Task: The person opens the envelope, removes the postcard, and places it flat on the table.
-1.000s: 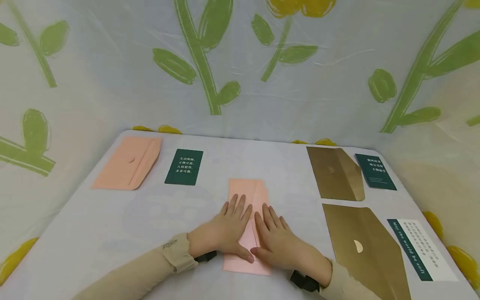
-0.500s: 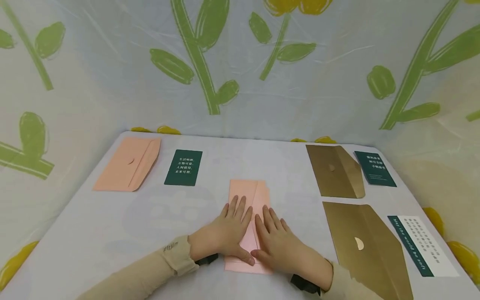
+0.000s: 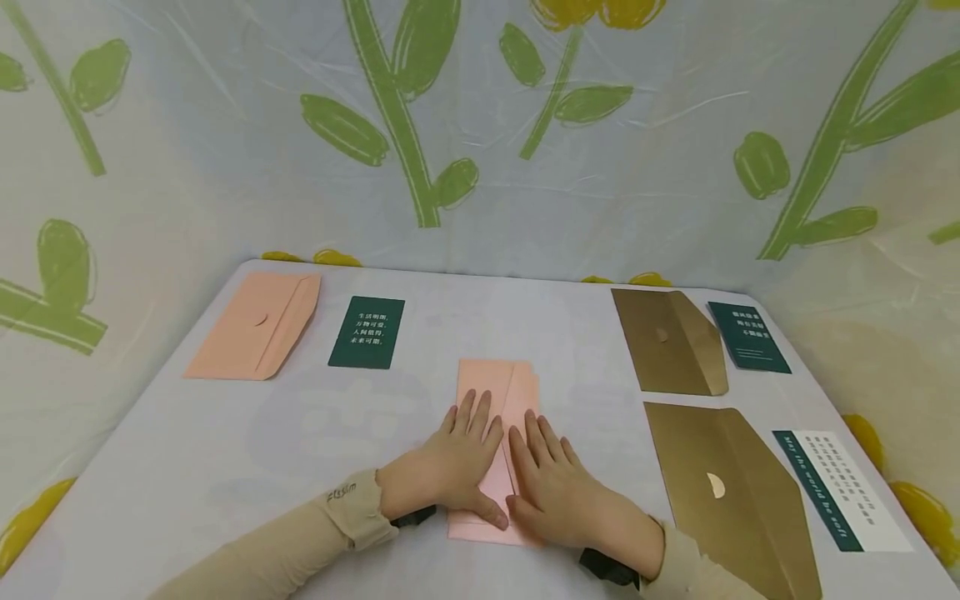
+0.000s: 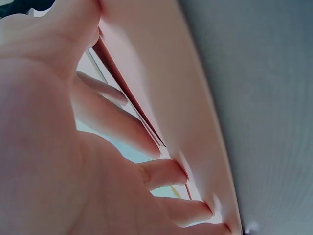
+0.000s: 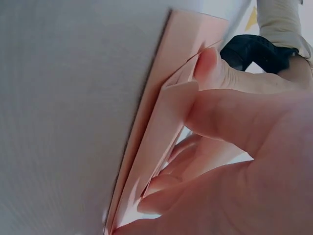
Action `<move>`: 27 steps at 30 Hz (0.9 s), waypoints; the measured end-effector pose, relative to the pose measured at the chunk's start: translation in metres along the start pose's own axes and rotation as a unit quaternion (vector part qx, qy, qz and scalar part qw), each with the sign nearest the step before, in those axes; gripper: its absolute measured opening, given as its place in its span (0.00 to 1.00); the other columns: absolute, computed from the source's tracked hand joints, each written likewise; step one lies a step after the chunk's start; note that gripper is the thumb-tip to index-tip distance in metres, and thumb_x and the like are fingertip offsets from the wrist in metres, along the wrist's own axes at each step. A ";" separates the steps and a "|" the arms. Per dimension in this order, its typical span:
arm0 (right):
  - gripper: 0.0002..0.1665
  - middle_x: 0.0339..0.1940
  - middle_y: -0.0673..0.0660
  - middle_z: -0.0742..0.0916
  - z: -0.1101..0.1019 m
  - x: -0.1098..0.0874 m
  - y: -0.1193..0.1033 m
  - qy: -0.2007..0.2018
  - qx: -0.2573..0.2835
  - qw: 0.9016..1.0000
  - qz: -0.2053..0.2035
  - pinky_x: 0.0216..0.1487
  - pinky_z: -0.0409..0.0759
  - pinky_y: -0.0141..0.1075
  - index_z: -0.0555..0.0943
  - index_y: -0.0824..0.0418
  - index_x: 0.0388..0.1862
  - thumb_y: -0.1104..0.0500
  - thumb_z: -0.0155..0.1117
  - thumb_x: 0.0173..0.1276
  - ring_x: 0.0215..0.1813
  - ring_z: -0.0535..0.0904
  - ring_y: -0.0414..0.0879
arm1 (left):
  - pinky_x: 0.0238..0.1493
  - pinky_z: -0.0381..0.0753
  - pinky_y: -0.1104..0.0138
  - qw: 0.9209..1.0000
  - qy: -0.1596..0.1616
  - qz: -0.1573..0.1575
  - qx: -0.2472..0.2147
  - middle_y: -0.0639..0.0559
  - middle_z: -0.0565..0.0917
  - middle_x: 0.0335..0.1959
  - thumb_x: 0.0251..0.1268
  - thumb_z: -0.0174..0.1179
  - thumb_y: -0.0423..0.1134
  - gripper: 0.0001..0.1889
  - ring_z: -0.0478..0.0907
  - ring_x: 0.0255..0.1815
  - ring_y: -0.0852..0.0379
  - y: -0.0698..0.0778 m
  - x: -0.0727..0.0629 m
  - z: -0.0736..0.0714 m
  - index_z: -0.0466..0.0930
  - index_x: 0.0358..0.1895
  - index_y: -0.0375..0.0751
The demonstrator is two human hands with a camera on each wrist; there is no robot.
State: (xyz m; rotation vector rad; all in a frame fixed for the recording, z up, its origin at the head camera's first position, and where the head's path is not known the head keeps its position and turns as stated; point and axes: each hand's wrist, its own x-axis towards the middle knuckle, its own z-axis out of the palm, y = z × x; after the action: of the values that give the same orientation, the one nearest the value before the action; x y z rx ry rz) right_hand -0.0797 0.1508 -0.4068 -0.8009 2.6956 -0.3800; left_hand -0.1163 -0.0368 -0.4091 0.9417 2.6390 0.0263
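Note:
A pink envelope lies in the middle front of the table, its long side pointing away from me. My left hand presses on its left part with straight, spread fingers. On the right part rests my right hand, fingers extended toward the left hand's fingers. In the right wrist view, a flap stands slightly raised off the envelope under the thumb and fingertips. Fingertips of the left hand touch the pink paper in the left wrist view. The palms hide much of the envelope's middle.
Another pink envelope lies far left, beside a dark green card. On the right are two gold envelopes, a smaller one behind a larger one. Green cards and a white-and-green card lie beside them.
My right thumb has shifted slightly to the right, away from the left thumb. Otherwise both hands stay in place on the pink envelope.

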 end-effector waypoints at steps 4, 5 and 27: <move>0.45 0.79 0.74 0.46 -0.001 0.000 -0.001 -0.010 0.006 1.000 0.007 0.68 0.56 0.67 0.48 0.71 0.79 0.49 0.51 0.75 0.79 0.40 0.69 | 0.73 0.52 0.45 1.000 0.001 -0.001 -0.002 0.30 0.42 0.79 0.41 0.61 0.80 0.67 0.36 0.79 0.32 0.001 -0.001 0.000 0.53 0.77 0.34; 0.45 0.79 0.74 0.46 -0.001 -0.001 -0.001 -0.012 0.009 1.000 0.009 0.68 0.56 0.67 0.47 0.71 0.79 0.49 0.50 0.75 0.79 0.40 0.69 | 0.73 0.52 0.45 1.000 0.002 -0.002 -0.003 0.30 0.42 0.79 0.41 0.61 0.80 0.67 0.36 0.79 0.32 0.001 -0.001 0.000 0.53 0.77 0.34; 0.49 0.78 0.75 0.47 -0.002 0.012 0.008 0.010 0.028 0.999 0.013 0.69 0.54 0.67 0.47 0.73 0.79 0.50 0.57 0.71 0.78 0.41 0.70 | 0.74 0.52 0.46 1.000 0.002 -0.002 0.006 0.31 0.41 0.79 0.42 0.60 0.81 0.67 0.35 0.79 0.33 0.003 -0.003 0.001 0.50 0.78 0.34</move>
State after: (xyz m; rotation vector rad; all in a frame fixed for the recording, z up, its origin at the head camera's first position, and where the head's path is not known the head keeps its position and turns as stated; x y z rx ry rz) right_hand -0.0940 0.1507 -0.4097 -0.7508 2.6988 -0.4575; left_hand -0.1121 -0.0363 -0.4089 0.9396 2.6470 0.0116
